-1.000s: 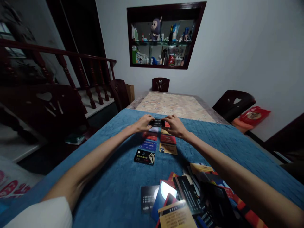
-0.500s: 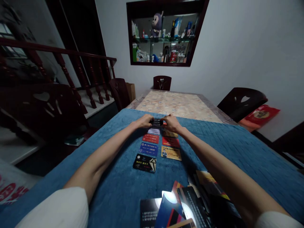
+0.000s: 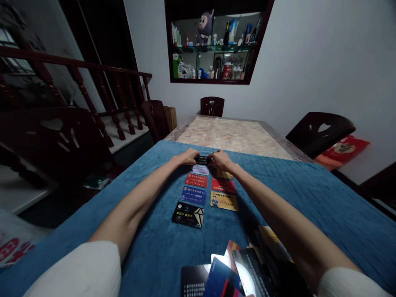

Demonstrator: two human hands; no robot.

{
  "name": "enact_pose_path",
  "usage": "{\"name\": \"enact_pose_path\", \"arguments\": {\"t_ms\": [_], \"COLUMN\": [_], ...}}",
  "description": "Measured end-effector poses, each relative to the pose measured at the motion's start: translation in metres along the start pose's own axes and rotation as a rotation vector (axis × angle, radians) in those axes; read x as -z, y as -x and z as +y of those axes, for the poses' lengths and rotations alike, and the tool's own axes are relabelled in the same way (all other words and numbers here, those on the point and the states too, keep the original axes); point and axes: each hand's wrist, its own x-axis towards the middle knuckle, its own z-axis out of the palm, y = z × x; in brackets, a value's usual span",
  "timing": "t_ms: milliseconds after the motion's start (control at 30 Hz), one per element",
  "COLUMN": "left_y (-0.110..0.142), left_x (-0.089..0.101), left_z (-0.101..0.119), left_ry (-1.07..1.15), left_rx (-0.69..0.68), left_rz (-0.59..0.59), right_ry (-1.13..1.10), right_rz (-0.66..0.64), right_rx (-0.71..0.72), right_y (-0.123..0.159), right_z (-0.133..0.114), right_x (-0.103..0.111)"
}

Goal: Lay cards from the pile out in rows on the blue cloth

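Note:
Both my arms reach forward over a blue cloth. My left hand and my right hand pinch the two ends of a black card, held low at the far end of two columns of cards. The left column has a pale card, a red card, a blue card and a black VIP card. In the right column a red card and a yellow card lie flat. A loose heap of cards sits near me.
Beyond the cloth the bare patterned tabletop runs to a dark chair. Another dark chair stands at the right, a third at the left by a wooden stair railing. A wall cabinet holds bottles and a toy.
My hands and the black card have moved a little farther away and lower toward the cloth. The view tilted up, so the near heap of cards slid down the frame.

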Motion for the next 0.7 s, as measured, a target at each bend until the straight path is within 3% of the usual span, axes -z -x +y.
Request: {"name": "enact_pose_path", "arguments": {"t_ms": [700], "left_y": [-0.0039], "left_x": [-0.0032], "left_z": [-0.0054], "left_ry": [-0.024], "left_rx": [-0.038], "left_rz": [-0.041], "right_ry": [0.037], "right_rz": [-0.042], "right_rx": [0.045], "right_y": [-0.0008], "right_z": [0.0018], "right_x": [-0.0024]}}
